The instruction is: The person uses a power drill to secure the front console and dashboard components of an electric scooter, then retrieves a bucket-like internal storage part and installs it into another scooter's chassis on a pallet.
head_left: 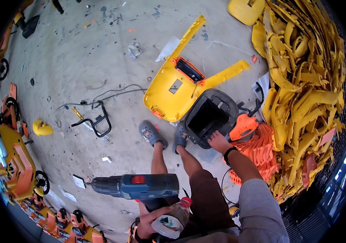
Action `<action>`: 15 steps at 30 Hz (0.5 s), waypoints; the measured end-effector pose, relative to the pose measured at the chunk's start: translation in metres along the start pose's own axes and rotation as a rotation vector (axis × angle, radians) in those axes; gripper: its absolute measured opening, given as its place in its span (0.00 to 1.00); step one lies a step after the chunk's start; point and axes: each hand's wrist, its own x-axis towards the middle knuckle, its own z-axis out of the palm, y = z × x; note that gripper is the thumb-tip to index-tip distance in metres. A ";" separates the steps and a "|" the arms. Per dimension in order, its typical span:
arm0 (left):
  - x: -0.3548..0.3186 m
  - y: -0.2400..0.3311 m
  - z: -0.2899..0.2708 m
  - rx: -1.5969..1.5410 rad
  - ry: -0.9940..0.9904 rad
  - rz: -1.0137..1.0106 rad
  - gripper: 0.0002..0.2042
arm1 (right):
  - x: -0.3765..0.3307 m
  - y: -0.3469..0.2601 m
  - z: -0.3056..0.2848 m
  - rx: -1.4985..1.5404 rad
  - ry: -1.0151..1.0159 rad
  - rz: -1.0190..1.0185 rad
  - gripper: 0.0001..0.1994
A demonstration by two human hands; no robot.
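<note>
The black bin [229,103] stands by my shoes [152,133]; my right hand [219,142] reaches forward, fingers curled over its near rim. Low, my left hand [150,222] wraps a clear bottle [173,220]; whether it grips the drill [134,186], I can't tell.

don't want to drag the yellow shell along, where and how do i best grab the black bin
Probably by the near rim of the black bin, with the grip coming from the person's side: its open mouth faces the camera, leaving that edge exposed, while the yellow shell crowds its far left side and orange pieces its right.
</note>
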 end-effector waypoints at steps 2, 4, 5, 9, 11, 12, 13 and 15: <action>-0.035 -0.021 -0.008 0.103 -0.037 -0.073 0.20 | -0.044 0.000 0.010 -0.037 0.117 -0.033 0.07; -0.060 -0.038 -0.013 0.214 -0.082 -0.077 0.18 | -0.079 -0.003 0.006 0.009 0.224 -0.008 0.05; -0.078 -0.035 -0.011 0.237 -0.049 -0.102 0.19 | -0.084 -0.003 -0.005 0.025 0.234 -0.026 0.04; -0.090 -0.026 -0.017 0.311 -0.005 -0.081 0.20 | -0.125 -0.012 -0.031 0.084 0.275 0.029 0.04; -0.082 -0.021 -0.019 0.360 0.037 -0.012 0.21 | -0.147 -0.021 -0.041 0.130 0.250 0.079 0.05; -0.075 -0.020 -0.022 0.403 0.055 0.050 0.21 | -0.156 -0.026 -0.047 0.152 0.240 0.100 0.05; -0.069 -0.016 -0.026 0.457 0.078 0.115 0.22 | -0.167 -0.030 -0.053 0.160 0.276 0.113 0.05; -0.063 -0.004 -0.035 0.595 0.078 0.239 0.30 | -0.188 -0.037 -0.065 0.174 0.353 0.133 0.05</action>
